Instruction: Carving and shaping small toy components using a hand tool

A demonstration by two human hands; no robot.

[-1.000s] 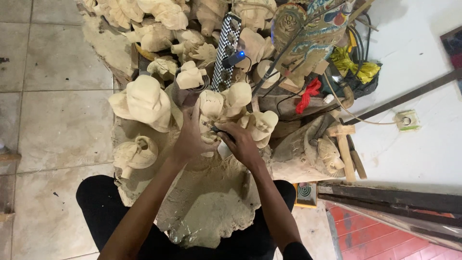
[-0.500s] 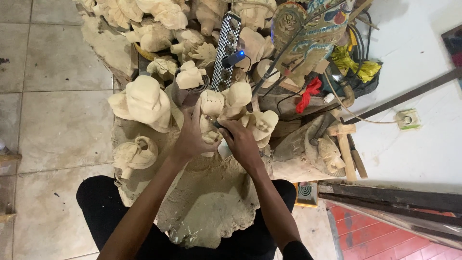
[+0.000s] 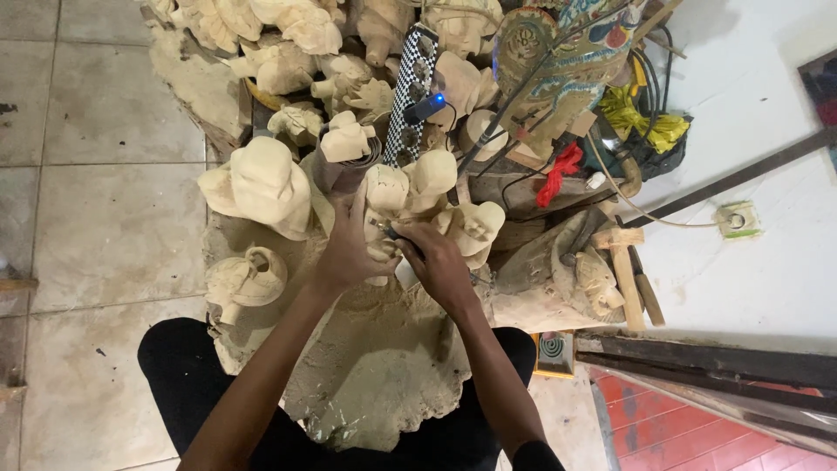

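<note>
While both hands meet over the pale wooden figurine (image 3: 384, 205) at the middle of the heap, the left hand (image 3: 349, 249) grips its lower body from the left, fingers wrapped round it. The right hand (image 3: 440, 266) is clenched on a small dark carving tool (image 3: 394, 233), whose tip touches the figurine just right of the left hand's fingers. What shows of the tool runs roughly level, pointing left toward the figurine; its rear is hidden in the fist. The figurine stands with its long axis away from the person, head at the far end.

Two more rounded heads — unfinished carvings (image 3: 453, 196) — sit just right of the figurine. One larger carved figure (image 3: 261, 183) stands to its left, and one small handled carving (image 3: 248, 275) lies nearer the person on that side. Beyond the figurine runs one black-and-white checkered power strip (image 3: 410, 92). Well to the right lies one wooden mallet (image 3: 623, 266), with one red cloth (image 3: 558, 170) between.
</note>
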